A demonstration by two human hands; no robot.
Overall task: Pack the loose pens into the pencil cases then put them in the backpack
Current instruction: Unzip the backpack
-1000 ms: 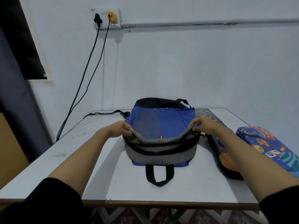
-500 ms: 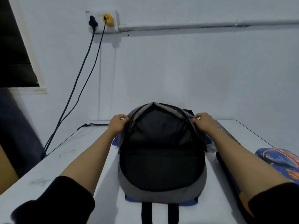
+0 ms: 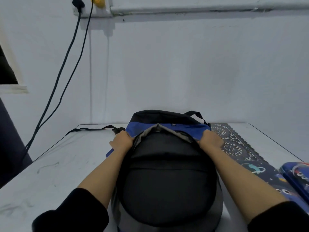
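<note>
- Spreading the mouth of the blue and grey backpack (image 3: 167,181), the person now has its front flap folded well back toward the wall. A second ago that flap lay almost flat over the opening, and half a second ago it stood upright.
- The dark lining is laid open from the near rim to the flap's fold, and nothing shows inside.
- The left hand (image 3: 122,142) grips the left edge of the opening and the right hand (image 3: 210,141) grips the right edge. Both are curled round the fabric, though most of the fingers are hidden behind it.
- For the task, this looks like the bag made ready to take the cases, and neither case is in it yet.
- No loose pens show on the bench (image 3: 58,173), so they are probably packed already. The closed cases do not let me confirm that.
- Counted: one backpack, lying at the middle of the bench between the forearms.
- Two pencil cases: a dark space-print pencil case (image 3: 260,171) just to the right of the bag, and a brighter blue pencil case (image 3: 296,174) beside it at the frame's edge.
- One dark lace-pattern strip (image 3: 230,141) lies beyond the right hand. I cannot tell whether it belongs to the nearer case.
- Two cables (image 3: 66,64) hang from the wall socket (image 3: 90,4).
</note>
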